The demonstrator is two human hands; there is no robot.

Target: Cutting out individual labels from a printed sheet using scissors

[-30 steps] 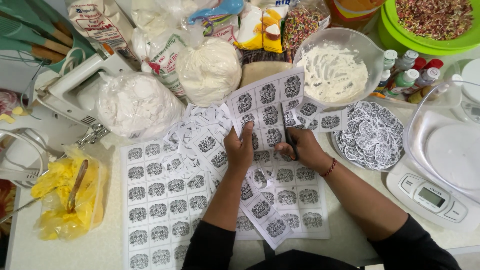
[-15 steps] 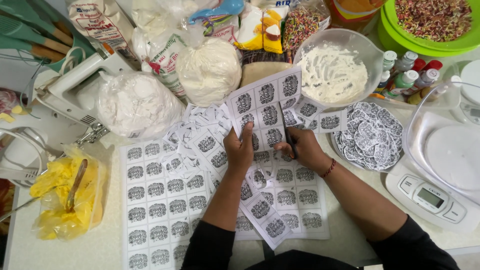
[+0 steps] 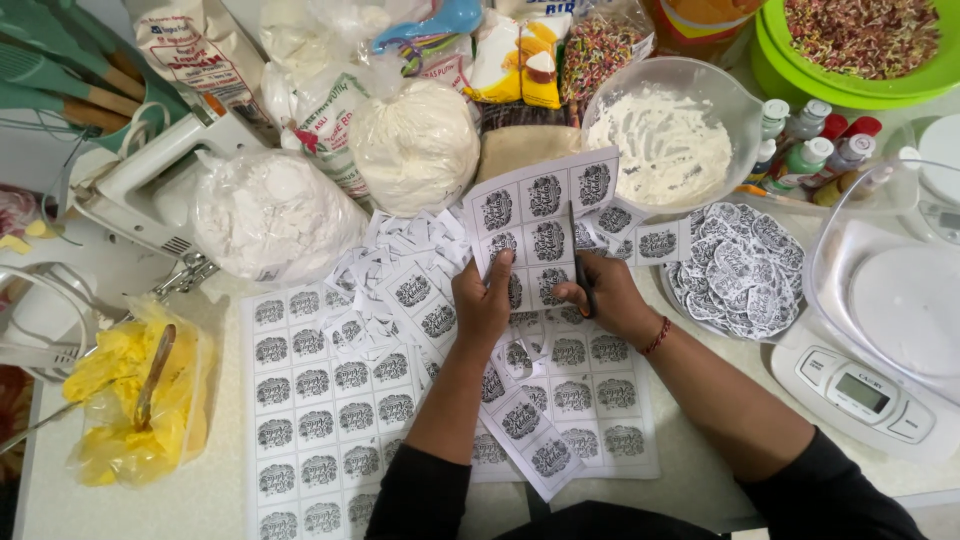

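A printed sheet of labels (image 3: 540, 225) is held up over the middle of the worktop, gripped at its lower left edge by the left hand (image 3: 483, 300), whose fingers are closed on the paper with the thumb laid on top. The right hand (image 3: 603, 296) is closed around the handles of a pair of scissors (image 3: 577, 262), whose dark blades run upward into the sheet between two columns of labels — whether the blades are parted cannot be told. Under both hands, further label sheets (image 3: 330, 400) are spread flat across the white counter (image 3: 210, 495), some whole and some already cut into strips, and a loose heap of small paper offcuts (image 3: 400, 245) lies just left of the held sheet. To the right, a plate of cut-out round labels (image 3: 740, 270) sits near the right wrist, beside a white kitchen scale (image 3: 860, 390) bearing a clear bowl. Behind the sheet stands a glass bowl of white powder (image 3: 665, 140), with small bottles of colouring (image 3: 815, 140) next to it and a green bowl of sprinkles (image 3: 860, 40) at the far corner. Two tied plastic bags of flour (image 3: 270, 215) rest at the left — beside them a white hand mixer (image 3: 150, 180), and nearer the edge a yellow mass in a plastic bag with a wooden handle stuck in it (image 3: 135, 395).
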